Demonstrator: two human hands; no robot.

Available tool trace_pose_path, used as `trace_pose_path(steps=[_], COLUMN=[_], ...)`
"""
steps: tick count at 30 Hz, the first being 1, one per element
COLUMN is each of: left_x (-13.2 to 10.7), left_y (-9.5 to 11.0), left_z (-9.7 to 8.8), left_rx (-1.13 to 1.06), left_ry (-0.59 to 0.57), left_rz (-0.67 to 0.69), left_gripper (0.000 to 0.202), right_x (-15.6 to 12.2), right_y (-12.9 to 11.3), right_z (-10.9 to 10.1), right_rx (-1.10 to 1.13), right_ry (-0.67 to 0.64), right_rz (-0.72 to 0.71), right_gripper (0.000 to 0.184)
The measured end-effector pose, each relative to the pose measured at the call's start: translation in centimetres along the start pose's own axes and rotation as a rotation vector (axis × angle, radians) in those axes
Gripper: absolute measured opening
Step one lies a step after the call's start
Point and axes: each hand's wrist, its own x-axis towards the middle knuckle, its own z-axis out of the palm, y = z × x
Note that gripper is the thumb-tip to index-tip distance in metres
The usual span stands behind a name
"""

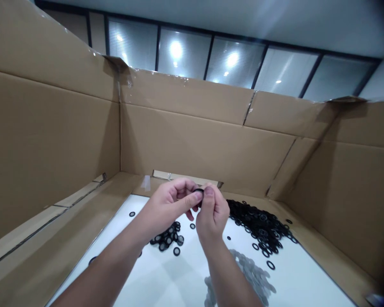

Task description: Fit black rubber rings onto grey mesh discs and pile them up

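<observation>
As we look into a cardboard box (185, 145), our left hand (169, 207) and right hand (213, 213) pinch a black ring (198, 190), raised above the white surface (166, 277), clear of the heaped black rings (259, 226) and grey discs (248, 273).

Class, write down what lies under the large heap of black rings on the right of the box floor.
White surface shows around the edges of the heap of black rings; under its dense middle the rings cover everything, so nothing there can be seen.
</observation>
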Motion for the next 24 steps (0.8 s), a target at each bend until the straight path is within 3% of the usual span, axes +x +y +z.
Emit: trace_pose_path(steps=[4, 6, 8, 12, 14, 17, 24], left_x=[-0.5, -0.7, -0.7, -0.3, -0.2, -0.2, -0.7], left_y=[1.4, 1.7, 1.5, 0.4, 0.0, 0.0, 1.4], left_z=[-2.2, -2.7, -2.4, -0.3, 0.5, 0.4, -1.8], left_rx=[0.16, 0.182, 0.151, 0.021, -0.013, 0.008, 0.185], left_ry=[-0.074, -0.088, -0.065, 0.078, 0.089, 0.041, 0.007], left_rz=[-0.109, -0.158, -0.157, -0.059, -0.047, -0.064, -0.182], left_gripper=[0.016, 0.018, 0.019, 0.019, 0.021, 0.023, 0.022], right_x=[2.0, 2.4, 2.4, 1.6, 1.3, 1.4, 1.7], right_y=[-0.3, -0.5, -0.7, -0.7, -0.6, -0.4, 0.2], right_z=[-1.9, -2.3, -2.1, -1.1, -0.9, -1.3, -2.1], right_rx=[-0.062, -0.064, -0.062, -0.074, -0.08, -0.149, -0.229], right_ry=[-0.395, -0.474, -0.42, -0.136, -0.071, -0.111, -0.194], right_rz=[-0.073, -0.092, -0.106, -0.045, -0.031, -0.107, -0.23], right_gripper=[0.041, 0.041, 0.041, 0.042, 0.042, 0.041, 0.035])
